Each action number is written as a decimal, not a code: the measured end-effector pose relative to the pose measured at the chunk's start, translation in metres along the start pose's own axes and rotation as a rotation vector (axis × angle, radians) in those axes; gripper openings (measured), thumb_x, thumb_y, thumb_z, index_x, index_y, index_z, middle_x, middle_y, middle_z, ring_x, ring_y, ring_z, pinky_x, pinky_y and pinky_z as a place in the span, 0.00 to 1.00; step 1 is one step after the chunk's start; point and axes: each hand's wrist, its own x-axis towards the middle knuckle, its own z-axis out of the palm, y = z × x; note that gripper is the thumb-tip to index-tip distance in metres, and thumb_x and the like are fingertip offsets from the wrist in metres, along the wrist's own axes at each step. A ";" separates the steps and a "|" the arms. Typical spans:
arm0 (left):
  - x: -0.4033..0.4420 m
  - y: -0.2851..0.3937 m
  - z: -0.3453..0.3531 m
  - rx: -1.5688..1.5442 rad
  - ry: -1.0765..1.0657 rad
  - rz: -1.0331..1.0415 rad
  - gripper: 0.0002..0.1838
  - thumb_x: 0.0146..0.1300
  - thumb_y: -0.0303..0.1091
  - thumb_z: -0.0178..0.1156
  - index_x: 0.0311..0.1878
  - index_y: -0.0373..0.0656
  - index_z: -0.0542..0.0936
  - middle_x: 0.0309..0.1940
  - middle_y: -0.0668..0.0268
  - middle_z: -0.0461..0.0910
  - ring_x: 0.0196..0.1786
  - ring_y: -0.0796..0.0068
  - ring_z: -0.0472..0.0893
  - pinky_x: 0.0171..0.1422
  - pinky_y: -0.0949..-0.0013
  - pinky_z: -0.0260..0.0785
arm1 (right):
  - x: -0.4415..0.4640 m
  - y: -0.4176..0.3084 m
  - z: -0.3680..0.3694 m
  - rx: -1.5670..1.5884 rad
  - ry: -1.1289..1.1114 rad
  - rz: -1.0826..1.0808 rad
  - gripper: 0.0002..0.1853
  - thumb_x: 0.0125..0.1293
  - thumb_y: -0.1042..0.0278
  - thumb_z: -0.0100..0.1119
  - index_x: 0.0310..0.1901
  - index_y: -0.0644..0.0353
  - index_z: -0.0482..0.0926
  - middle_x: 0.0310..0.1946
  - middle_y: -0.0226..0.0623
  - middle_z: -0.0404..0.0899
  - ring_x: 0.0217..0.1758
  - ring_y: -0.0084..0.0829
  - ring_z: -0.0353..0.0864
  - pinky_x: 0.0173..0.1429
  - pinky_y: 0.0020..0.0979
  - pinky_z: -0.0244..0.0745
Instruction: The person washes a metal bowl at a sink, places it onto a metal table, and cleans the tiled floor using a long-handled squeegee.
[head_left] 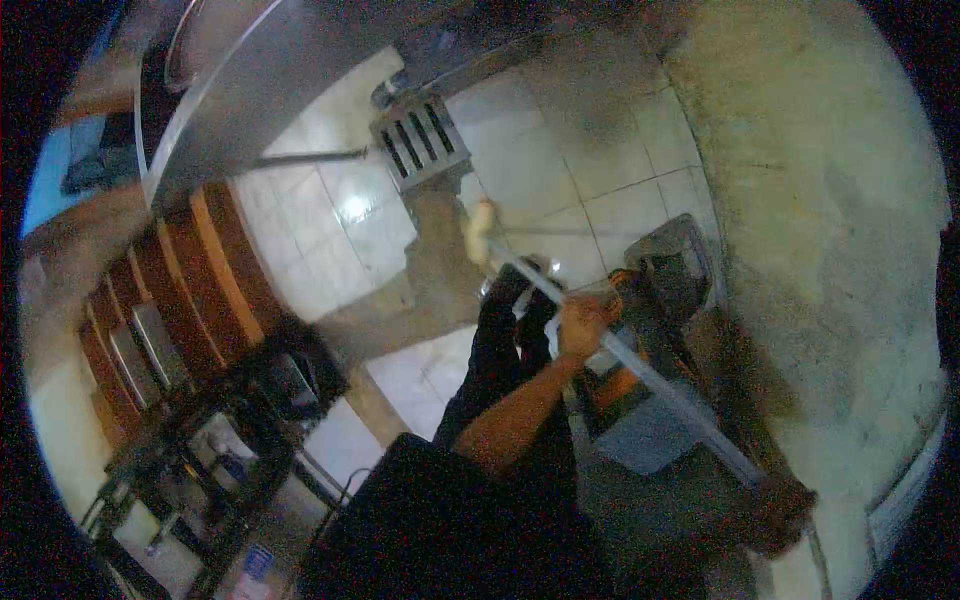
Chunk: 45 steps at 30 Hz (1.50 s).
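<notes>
A long pale pole runs diagonally from the centre of the view to the lower right. At its far end is a yellowish-white head, blurred, over the tiled floor. My left hand is closed round the upper part of the pole. Near the pole's lower right end, my right hand is wrapped round it, in dim light.
A slotted grate or stand is on the tiles ahead. Drawers or shelves in brown wood and a dark rack are at the left. A grey bin-like container stands near the right wall.
</notes>
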 end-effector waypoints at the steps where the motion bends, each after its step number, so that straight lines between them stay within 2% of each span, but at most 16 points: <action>1: 0.000 -0.033 -0.014 0.015 -0.005 -0.026 0.13 0.52 0.38 0.45 0.24 0.38 0.71 0.24 0.56 0.70 0.29 0.58 0.68 0.35 0.57 0.60 | -0.004 0.014 0.010 0.017 -0.039 0.022 0.14 0.56 0.55 0.44 0.28 0.58 0.69 0.25 0.35 0.70 0.33 0.31 0.69 0.37 0.35 0.63; 4: 0.004 -0.070 -0.087 -0.359 0.159 -0.408 0.14 0.53 0.38 0.43 0.22 0.39 0.71 0.22 0.56 0.69 0.29 0.58 0.68 0.33 0.58 0.60 | -0.038 0.049 0.041 0.069 -0.160 0.135 0.14 0.56 0.55 0.44 0.28 0.58 0.69 0.25 0.35 0.70 0.34 0.31 0.69 0.37 0.35 0.63; 8: 0.015 -0.067 -0.123 -0.010 0.067 -0.295 0.14 0.51 0.38 0.44 0.20 0.38 0.72 0.23 0.57 0.70 0.30 0.56 0.69 0.34 0.56 0.59 | -0.061 0.035 0.060 0.010 -0.258 0.181 0.14 0.56 0.55 0.44 0.28 0.58 0.69 0.25 0.35 0.69 0.34 0.31 0.68 0.37 0.35 0.63; 11: -0.008 -0.028 -0.099 0.080 0.462 0.222 0.12 0.50 0.35 0.47 0.19 0.38 0.70 0.17 0.57 0.65 0.24 0.52 0.65 0.34 0.56 0.57 | -0.060 0.006 0.060 -0.022 -0.301 0.131 0.14 0.56 0.55 0.45 0.28 0.58 0.69 0.25 0.34 0.69 0.34 0.31 0.68 0.36 0.35 0.62; 14: -0.037 -0.034 -0.064 -0.320 0.335 -0.173 0.11 0.49 0.34 0.49 0.17 0.38 0.67 0.15 0.58 0.65 0.23 0.51 0.65 0.33 0.55 0.55 | -0.064 -0.006 0.075 0.011 -0.355 0.109 0.14 0.55 0.55 0.45 0.28 0.58 0.69 0.25 0.34 0.68 0.35 0.31 0.68 0.36 0.35 0.62; 17: -0.025 -0.064 -0.129 0.009 0.330 -0.064 0.13 0.49 0.36 0.48 0.14 0.39 0.66 0.15 0.56 0.67 0.22 0.52 0.66 0.29 0.55 0.55 | -0.101 0.024 0.103 0.108 -0.448 0.166 0.14 0.55 0.55 0.45 0.28 0.58 0.68 0.25 0.34 0.68 0.35 0.31 0.68 0.36 0.35 0.62; 20: -0.030 -0.180 -0.193 0.117 0.523 -0.198 0.15 0.49 0.39 0.46 0.14 0.40 0.68 0.14 0.58 0.68 0.22 0.58 0.69 0.25 0.56 0.57 | -0.181 0.084 0.142 0.176 -0.566 0.297 0.14 0.55 0.54 0.46 0.28 0.58 0.68 0.25 0.34 0.68 0.35 0.31 0.68 0.36 0.35 0.61; 22: -0.036 -0.289 -0.265 -0.187 0.156 -0.135 0.15 0.50 0.38 0.45 0.16 0.39 0.71 0.14 0.59 0.68 0.23 0.61 0.70 0.27 0.58 0.59 | -0.244 0.130 0.171 0.176 -0.653 0.381 0.14 0.55 0.54 0.46 0.28 0.58 0.68 0.25 0.33 0.68 0.36 0.31 0.67 0.36 0.35 0.61; 25: -0.036 -0.329 -0.363 -0.394 0.195 -0.581 0.14 0.50 0.37 0.46 0.18 0.38 0.71 0.16 0.57 0.68 0.25 0.64 0.70 0.29 0.60 0.60 | -0.309 0.162 0.209 0.147 -0.743 0.420 0.14 0.55 0.54 0.46 0.28 0.58 0.68 0.25 0.33 0.67 0.36 0.31 0.67 0.35 0.35 0.61; 29: -0.040 -0.293 -0.361 0.385 0.086 -0.138 0.12 0.49 0.36 0.46 0.21 0.37 0.71 0.19 0.51 0.69 0.28 0.57 0.70 0.31 0.56 0.60 | -0.337 0.124 0.229 0.052 -0.773 0.325 0.14 0.54 0.54 0.46 0.28 0.58 0.68 0.25 0.33 0.67 0.36 0.31 0.67 0.35 0.35 0.61; 34: -0.055 -0.336 -0.469 -0.166 0.448 -0.404 0.13 0.47 0.39 0.48 0.18 0.40 0.73 0.21 0.51 0.70 0.29 0.50 0.69 0.32 0.52 0.59 | -0.428 0.143 0.291 0.037 -0.869 0.289 0.14 0.54 0.54 0.47 0.28 0.58 0.67 0.25 0.33 0.66 0.37 0.31 0.67 0.35 0.35 0.60; 37: -0.059 -0.492 -0.533 0.219 0.226 -0.553 0.11 0.46 0.38 0.49 0.18 0.40 0.73 0.18 0.55 0.69 0.27 0.54 0.69 0.30 0.55 0.58 | -0.512 0.221 0.346 0.007 -0.951 0.377 0.14 0.54 0.54 0.47 0.28 0.58 0.67 0.25 0.32 0.66 0.37 0.31 0.66 0.34 0.35 0.60; 39: -0.074 -0.559 -0.577 0.537 0.663 -0.049 0.07 0.44 0.34 0.49 0.21 0.40 0.71 0.15 0.59 0.67 0.26 0.59 0.68 0.28 0.57 0.57 | -0.560 0.258 0.378 -0.023 -1.034 0.435 0.14 0.53 0.54 0.47 0.28 0.58 0.67 0.25 0.32 0.66 0.37 0.31 0.66 0.34 0.35 0.60; 40: -0.082 -0.574 -0.602 0.522 0.559 -0.016 0.05 0.42 0.31 0.50 0.22 0.40 0.70 0.14 0.61 0.64 0.23 0.61 0.67 0.27 0.58 0.56 | -0.574 0.264 0.390 -0.050 -1.073 0.446 0.14 0.53 0.54 0.47 0.28 0.58 0.67 0.25 0.32 0.66 0.37 0.31 0.66 0.34 0.35 0.59; 44: -0.098 -0.561 -0.582 0.426 0.451 -0.292 0.06 0.42 0.32 0.52 0.22 0.40 0.70 0.17 0.59 0.67 0.24 0.56 0.68 0.31 0.56 0.59 | -0.584 0.214 0.412 -0.097 -1.118 0.412 0.14 0.53 0.54 0.48 0.28 0.58 0.67 0.25 0.32 0.65 0.38 0.31 0.66 0.34 0.35 0.59; 45: -0.096 -0.525 -0.576 0.170 0.690 -0.290 0.07 0.43 0.33 0.52 0.23 0.40 0.70 0.19 0.58 0.68 0.27 0.56 0.69 0.32 0.55 0.60 | -0.580 0.197 0.414 -0.072 -1.121 0.411 0.14 0.53 0.54 0.48 0.28 0.58 0.66 0.25 0.32 0.65 0.38 0.31 0.66 0.34 0.35 0.59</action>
